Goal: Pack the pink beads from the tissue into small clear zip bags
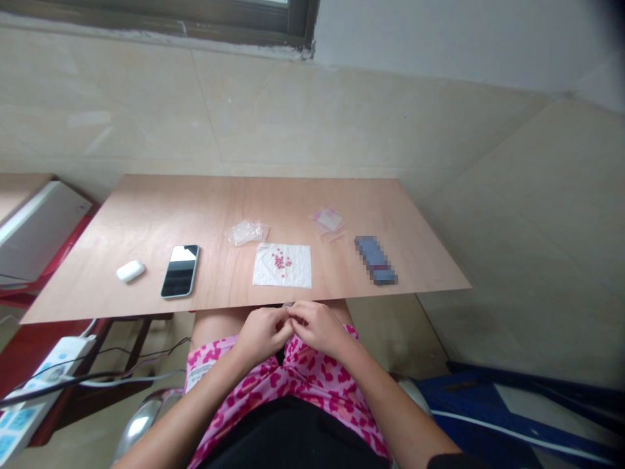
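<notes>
Just off the table's near edge, my left hand [266, 331] and my right hand [317, 324] meet over my lap. Fingers of both are pinched together around a small greyish, see-through thing [288, 305], mostly hidden and too small to name. Beyond them, a white square of tissue [301, 273] lies flat, bearing several small red and pink pieces [280, 259]. A crumpled clear plastic bag [248, 232] rests behind the tissue to the left. Farther right lie small clear bags with pink edges [328, 220].
On the wooden tabletop [195, 202] are a white earbud case [130, 271] and a phone [180, 271] at left, and a blurred-out dark item [375, 260] at right. A power strip [43, 384] with cables sits low left. A tiled wall [342, 124] stands behind.
</notes>
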Demonstrator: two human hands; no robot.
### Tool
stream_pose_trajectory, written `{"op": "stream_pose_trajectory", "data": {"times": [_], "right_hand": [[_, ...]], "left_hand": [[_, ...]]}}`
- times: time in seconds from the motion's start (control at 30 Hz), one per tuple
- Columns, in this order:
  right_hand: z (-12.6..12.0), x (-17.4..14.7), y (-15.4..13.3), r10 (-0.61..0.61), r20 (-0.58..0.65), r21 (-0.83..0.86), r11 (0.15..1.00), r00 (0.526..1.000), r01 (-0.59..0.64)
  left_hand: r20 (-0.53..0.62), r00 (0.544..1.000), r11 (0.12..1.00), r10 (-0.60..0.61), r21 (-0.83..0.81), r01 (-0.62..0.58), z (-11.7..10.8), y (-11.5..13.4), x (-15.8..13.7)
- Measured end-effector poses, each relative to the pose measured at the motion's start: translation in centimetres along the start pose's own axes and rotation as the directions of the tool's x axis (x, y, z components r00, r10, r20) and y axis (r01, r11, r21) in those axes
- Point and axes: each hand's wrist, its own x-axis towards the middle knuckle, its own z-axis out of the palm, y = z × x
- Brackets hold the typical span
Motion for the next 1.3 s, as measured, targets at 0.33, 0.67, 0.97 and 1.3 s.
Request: {"op": "stream_pose_trajectory", "data": {"times": [0.33, 0.67, 0.97, 1.3], "right_hand": [[-1.8, 0.3, -0.5, 0.163, 0.105, 0.487, 0.851, 0.981, -0.194], [-2.1, 0.0, 0.5, 0.173, 0.146, 0.489, 0.843, 0.974, -0.223], [-2.7, 0.2, -0.1, 0.069, 0.230, 0.432, 0.887, 0.971, -0.165], [-2.3, 0.0, 0.9, 0.090, 0.206, 0.294, 0.944, 0.974, -0.150]], "left_hand": [[-0.180, 0.922, 0.938, 0.341, 0.132, -0.321, -1.4, 0.2, 0.0], [0.006, 0.979, 0.978, 0.203, 0.040, -0.203, -1.9, -0.5, 0.2], [0.087, 0.974, 0.971, 0.207, 0.100, -0.215, -2.2, 0.0, 0.2], [0.096, 0.965, 0.945, 0.243, 0.199, -0.258, -1.6, -0.7, 0.3]]}}
